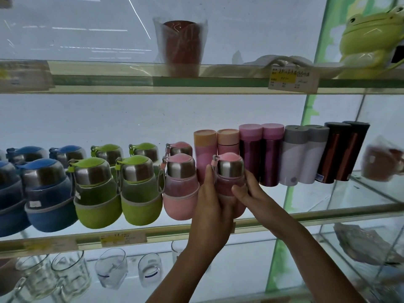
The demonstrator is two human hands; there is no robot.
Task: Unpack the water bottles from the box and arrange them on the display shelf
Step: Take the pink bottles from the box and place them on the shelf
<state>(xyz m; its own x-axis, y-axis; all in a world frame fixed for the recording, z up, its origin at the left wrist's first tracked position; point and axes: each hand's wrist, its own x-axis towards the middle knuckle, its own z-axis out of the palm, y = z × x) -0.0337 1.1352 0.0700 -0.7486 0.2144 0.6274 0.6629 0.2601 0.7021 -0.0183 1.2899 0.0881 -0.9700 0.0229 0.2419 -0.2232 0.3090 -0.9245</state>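
Note:
A pink bottle (229, 169) with a steel cap stands at the front of the middle glass shelf (306, 213), between both my hands. My left hand (211, 206) wraps its left side, fingers up along the body. My right hand (249, 193) grips its right side, thumb across the front. Just left stands another pink bottle (180, 189), with a third behind it. Further left are green bottles (140, 189) and blue bottles (47, 193) in two rows. The box is out of view.
Tall flasks (271, 156) in pink, purple, white and dark brown line the shelf behind and to the right. A wrapped red cup (181, 47) and a green frog figure (369, 38) sit on the upper shelf. Glass mugs (70, 274) fill the shelf below.

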